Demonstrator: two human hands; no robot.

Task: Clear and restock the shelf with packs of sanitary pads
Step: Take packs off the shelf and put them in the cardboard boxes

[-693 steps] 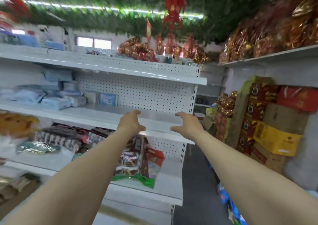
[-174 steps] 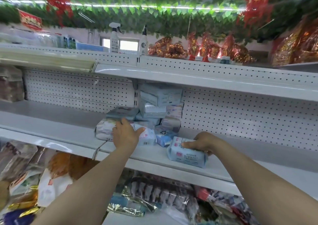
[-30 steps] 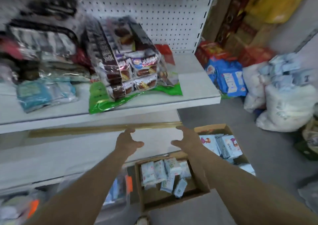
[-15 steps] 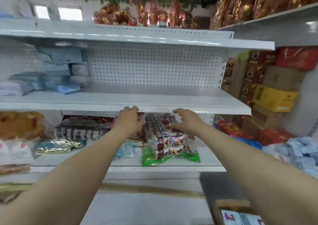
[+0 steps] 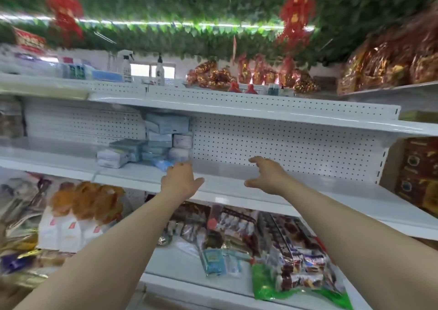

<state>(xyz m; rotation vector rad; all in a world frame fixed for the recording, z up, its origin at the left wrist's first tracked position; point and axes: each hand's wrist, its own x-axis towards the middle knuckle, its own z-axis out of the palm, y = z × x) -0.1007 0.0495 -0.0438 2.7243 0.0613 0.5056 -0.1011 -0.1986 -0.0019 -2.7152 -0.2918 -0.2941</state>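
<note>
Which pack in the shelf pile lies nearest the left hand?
The bright blue pack at the pile's front right corner, just beyond the left hand; the other packs are paler and sit further left or behind.

Shelf (image 5: 237, 186) white glossy metal; perforated back panel (image 5: 284, 148); pad packs (image 5: 163, 141) soft plastic wrap.

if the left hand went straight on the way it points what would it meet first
Most likely the pile of pad packs; the left hand aims at its right edge, though depth is unclear.

Single head-worn view, close to the white shelf (image 5: 237, 186), facing forward and slightly upward.
</note>
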